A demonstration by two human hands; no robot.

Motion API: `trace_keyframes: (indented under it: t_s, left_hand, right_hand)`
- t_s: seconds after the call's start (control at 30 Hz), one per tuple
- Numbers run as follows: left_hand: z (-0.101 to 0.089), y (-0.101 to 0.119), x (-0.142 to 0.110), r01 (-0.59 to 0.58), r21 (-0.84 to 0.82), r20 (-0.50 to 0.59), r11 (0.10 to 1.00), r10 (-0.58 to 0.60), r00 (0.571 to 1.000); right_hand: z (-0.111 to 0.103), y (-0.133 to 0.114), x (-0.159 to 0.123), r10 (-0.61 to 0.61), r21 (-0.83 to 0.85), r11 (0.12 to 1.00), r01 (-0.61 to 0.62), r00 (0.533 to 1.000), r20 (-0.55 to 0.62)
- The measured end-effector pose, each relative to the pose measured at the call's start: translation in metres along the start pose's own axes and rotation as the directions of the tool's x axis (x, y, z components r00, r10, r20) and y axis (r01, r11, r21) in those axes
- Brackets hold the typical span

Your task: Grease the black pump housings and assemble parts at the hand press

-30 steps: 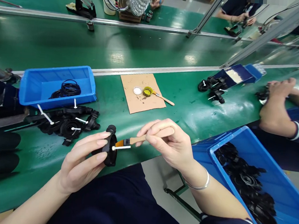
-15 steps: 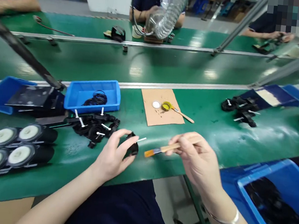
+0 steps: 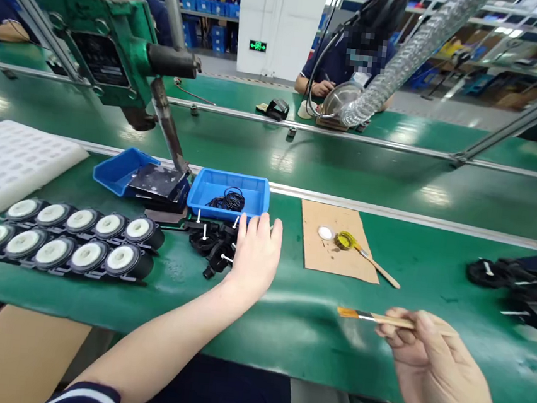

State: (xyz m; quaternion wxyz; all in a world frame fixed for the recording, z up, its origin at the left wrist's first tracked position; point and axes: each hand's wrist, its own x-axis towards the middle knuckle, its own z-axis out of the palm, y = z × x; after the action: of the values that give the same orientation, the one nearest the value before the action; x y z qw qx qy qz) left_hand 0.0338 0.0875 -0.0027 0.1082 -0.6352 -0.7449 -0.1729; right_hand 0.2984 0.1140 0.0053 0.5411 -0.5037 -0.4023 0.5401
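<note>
My left hand (image 3: 258, 254), seen from the back, reaches to the right side of a pile of black plastic parts with white pins (image 3: 205, 240). Its fingers curve down around a black plastic part, mostly hidden by the hand; a pale tip shows beside the index finger. My right hand (image 3: 434, 357) is closed on the wooden handle of a flat paintbrush (image 3: 366, 316), with orange-brown bristles pointing left above the table. Beyond the brush, a cardboard sheet (image 3: 312, 244) carries an open tin of yellowish paste (image 3: 344, 240), a white lid (image 3: 325, 233) and a second brush (image 3: 378, 267).
A blue bin (image 3: 196, 194) with black rings stands behind the pile. Cups with pale discs (image 3: 85, 255) line the left, near a white foam tray (image 3: 16, 158). A green machine (image 3: 107, 53) overhangs the back left. More black parts (image 3: 521, 286) lie right. A co-worker (image 3: 342, 69) sits opposite.
My left hand has moved from the middle, where it held a black part with a white pin, to the pile. My right hand and brush have moved right, apart from it. The view has turned left.
</note>
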Motion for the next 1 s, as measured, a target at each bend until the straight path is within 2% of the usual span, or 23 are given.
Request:
trace_keyframes:
  t_s: [0.07,0.13,0.2,0.27,0.37,0.5,0.57,0.63,0.67,0.7,0.77,0.87,1.0]
  left_hand:
    - [-0.005,0.004,-0.006,-0.009,0.016,-0.030,1.000,0.010,1.000]
    - [-0.010,0.008,-0.022,-0.143,-0.007,-0.045,0.990,0.142,0.989]
    - [-0.013,0.009,-0.043,-0.317,-0.070,-0.043,0.946,0.314,0.948]
    - [-0.013,0.008,-0.062,-0.421,-0.142,-0.032,0.896,0.421,0.907]
    - [-0.008,0.003,-0.076,-0.451,-0.204,-0.003,0.869,0.461,0.888]
    - [0.001,0.001,-0.080,-0.484,-0.235,0.016,0.843,0.501,0.865]
    - [0.007,0.004,-0.085,-0.531,-0.263,0.002,0.805,0.551,0.834]
    - [0.017,0.006,-0.095,-0.585,-0.283,-0.021,0.760,0.605,0.796]
    - [0.024,0.005,-0.101,-0.613,-0.285,-0.026,0.737,0.633,0.774]
    - [0.032,0.005,-0.106,-0.636,-0.283,-0.043,0.718,0.653,0.756]
    - [0.046,0.002,-0.113,-0.670,-0.280,-0.042,0.688,0.688,0.724]
    - [0.055,-0.001,-0.116,-0.710,-0.255,-0.098,0.657,0.713,0.695]
    - [0.044,0.002,-0.108,-0.728,-0.199,-0.139,0.657,0.716,0.684]
  right_hand:
    - [-0.004,-0.001,0.005,-0.006,-0.025,1.000,0.005,0.999,-0.035]
    - [-0.010,-0.004,0.009,-0.037,-0.052,0.998,0.033,0.996,-0.087]
    - [-0.019,-0.008,0.014,-0.069,-0.076,0.995,0.059,0.989,-0.131]
    - [-0.030,-0.012,0.018,-0.102,-0.087,0.992,0.090,0.982,-0.159]
    - [-0.045,-0.018,0.023,-0.151,-0.078,0.987,0.139,0.973,-0.173]
    - [-0.060,-0.025,0.031,-0.235,-0.047,0.972,0.231,0.961,-0.147]
    - [-0.067,-0.030,0.038,-0.351,-0.086,0.936,0.341,0.925,-0.146]
    - [-0.078,-0.034,0.051,-0.481,-0.208,0.871,0.446,0.859,-0.175]
    - [-0.085,-0.037,0.061,-0.553,-0.310,0.820,0.482,0.807,-0.208]
    - [-0.095,-0.038,0.073,-0.607,-0.442,0.760,0.477,0.764,-0.220]
    - [-0.116,-0.042,0.100,-0.648,-0.577,0.694,0.431,0.723,-0.240]
    - [-0.143,-0.044,0.141,-0.639,-0.728,0.614,0.305,0.733,-0.232]
    - [-0.152,-0.044,0.186,-0.594,-0.870,0.483,0.100,0.768,-0.242]
